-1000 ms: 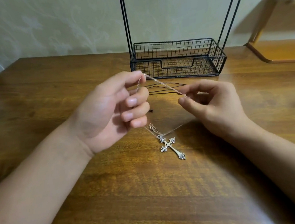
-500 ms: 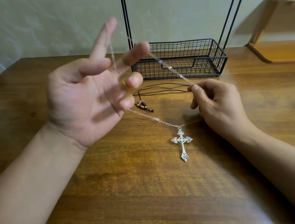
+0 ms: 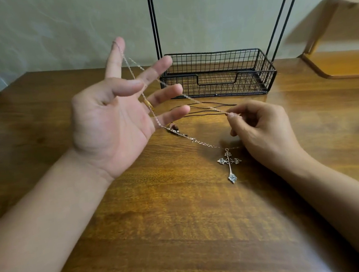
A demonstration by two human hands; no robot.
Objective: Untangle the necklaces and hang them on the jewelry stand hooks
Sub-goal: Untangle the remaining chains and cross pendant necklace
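Since 0.5 s ago little has shifted: the left hand [image 3: 116,119] stays raised with fingers spread, the chain [image 3: 203,143] still looped over its index fingertip, and the cross [image 3: 229,164] lies in much the same spot on the table [image 3: 182,233]. Compared with 1 s ago, though, that hand has opened out and lifted, drawing the chain into a long loop.

Behind the cross stands the wire basket [image 3: 218,73] of the jewelry stand, with 2 pairs of black rods rising from it; no hooks are in view. Left of the cross, the left hand holds nothing in a grip, only carrying the chain on straight fingers. Right of the cross, the right hand [image 3: 260,128] pinches the chain's other run between thumb and forefinger. Between basket and cross lies a black cord necklace [image 3: 204,109], apparently separate now. I judge the chain nearly free and ready to hang.
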